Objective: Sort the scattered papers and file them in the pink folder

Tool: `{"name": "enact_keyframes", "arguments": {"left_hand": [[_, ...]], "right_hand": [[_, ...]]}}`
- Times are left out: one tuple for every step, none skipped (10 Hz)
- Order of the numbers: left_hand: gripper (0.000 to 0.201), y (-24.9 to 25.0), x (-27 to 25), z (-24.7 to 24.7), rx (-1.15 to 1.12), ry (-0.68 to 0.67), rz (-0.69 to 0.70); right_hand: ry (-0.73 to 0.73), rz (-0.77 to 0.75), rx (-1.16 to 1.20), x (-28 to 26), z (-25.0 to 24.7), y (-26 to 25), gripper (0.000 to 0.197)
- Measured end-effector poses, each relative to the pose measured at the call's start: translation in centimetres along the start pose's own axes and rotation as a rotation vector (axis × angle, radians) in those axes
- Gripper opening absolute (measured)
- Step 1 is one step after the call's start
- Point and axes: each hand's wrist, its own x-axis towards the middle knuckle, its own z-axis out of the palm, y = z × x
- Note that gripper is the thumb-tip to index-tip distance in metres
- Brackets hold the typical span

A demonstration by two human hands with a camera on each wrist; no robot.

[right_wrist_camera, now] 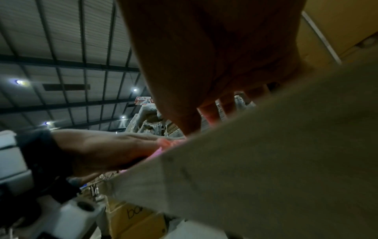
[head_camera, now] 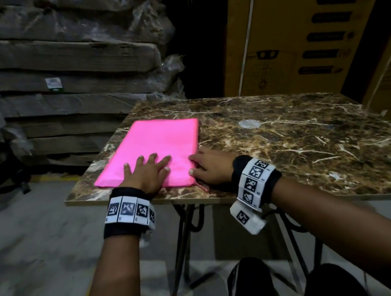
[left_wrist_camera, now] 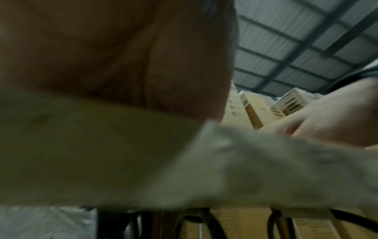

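Head view, far left: stacked wrapped cartons stand behind the tabletop, marble-patterned brown. The pink folder lies closed and flat on the tabletop's left part, its near edge close to the front rim. No loose papers are visible in any view.

Left hand: palm down on the folder's near end, fingers straight and spread, a wide flat grip pressing and holding nothing. The left wrist view shows only the blurred palm close above the tabletop's edge, plus roof beams and yellow boxes that the head view lacks.

Right hand: resting at the folder's near right corner, fingertips touching the folder's edge, thumb on the pink surface. Whether the fingers curl under the edge cannot be told from the head view. The right wrist view shows the fingers pointing down at the tabletop rim, a sliver of pink beneath the left hand, and ceiling lamps.

Far right, head view: a tall yellow carton printed "Crompton".
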Motion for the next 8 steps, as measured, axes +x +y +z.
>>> {"name": "enact_keyframes", "arguments": {"left_hand": [[0.051,-0.4,0.0,0.2,-0.018,0.05,0.012],[0.051,0.2,-0.5,0.4,-0.026,0.09,0.002],[0.049,1.6,-1.5,0.7,-0.095,0.197,-0.005],[0.049,3.1,-2.6,0.8,-0.204,0.319,0.044],[0.045,7.1,-4.7,1.4,-0.308,0.461,0.194],[0.044,10.5,-5.8,2.1,-0.345,0.477,0.282],[0.049,15.5,-5.4,3.6,-0.319,0.435,0.377],[0.053,18.0,-4.6,4.6,-0.236,0.377,0.401]], "right_hand": [[-0.019,0.01,0.027,0.5,0.2,-0.2,0.057],[-0.029,-0.017,0.043,-0.1,0.2,0.4,0.059],[0.012,-0.06,0.092,-2.7,0.2,1.9,0.06],[0.074,-0.041,0.174,-5.4,0.5,3.9,0.056],[0.196,0.063,0.286,-9.8,1.7,7.9,0.053],[0.304,0.166,0.295,-12.4,3.1,10.6,0.054],[0.477,0.288,0.288,-15.2,5.1,13.6,0.054],[0.545,0.368,0.216,-16.2,5.8,14.6,0.056]]}}
